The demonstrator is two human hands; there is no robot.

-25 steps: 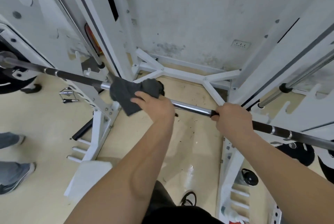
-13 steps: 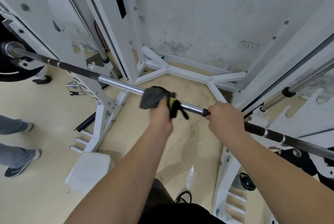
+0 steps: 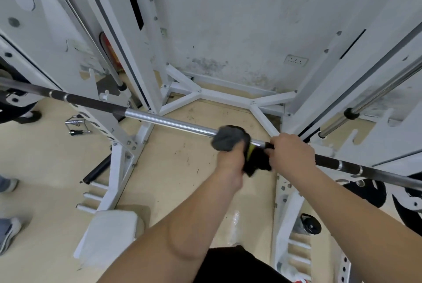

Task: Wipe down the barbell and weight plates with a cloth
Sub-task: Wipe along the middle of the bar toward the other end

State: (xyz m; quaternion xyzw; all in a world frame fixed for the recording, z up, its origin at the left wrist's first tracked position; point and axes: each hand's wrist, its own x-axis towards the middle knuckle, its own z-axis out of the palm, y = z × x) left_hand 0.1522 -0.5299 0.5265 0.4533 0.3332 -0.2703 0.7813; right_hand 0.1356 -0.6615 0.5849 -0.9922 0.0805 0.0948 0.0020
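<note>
Since a second before, my left hand [image 3: 230,161] had slid the dark grey cloth with a yellow strip [image 3: 237,145] rightward along the bar, from beside the left upright to just short of my other hand. Nearest me, my two bare forearms reached forward over the beige floor [image 3: 180,168]. The left hand was closed around the bunched cloth, which wrapped the long steel barbell with a bright centre and dark knurled grips [image 3: 173,121]. My right hand [image 3: 291,153] was clenched around the bar itself, touching the cloth's trailing black end. Lower right, black round weight plates [image 3: 365,192] sat partly hidden behind the white rack frame [image 3: 118,157]. Beyond stood the stained grey wall [image 3: 228,20].
</note>
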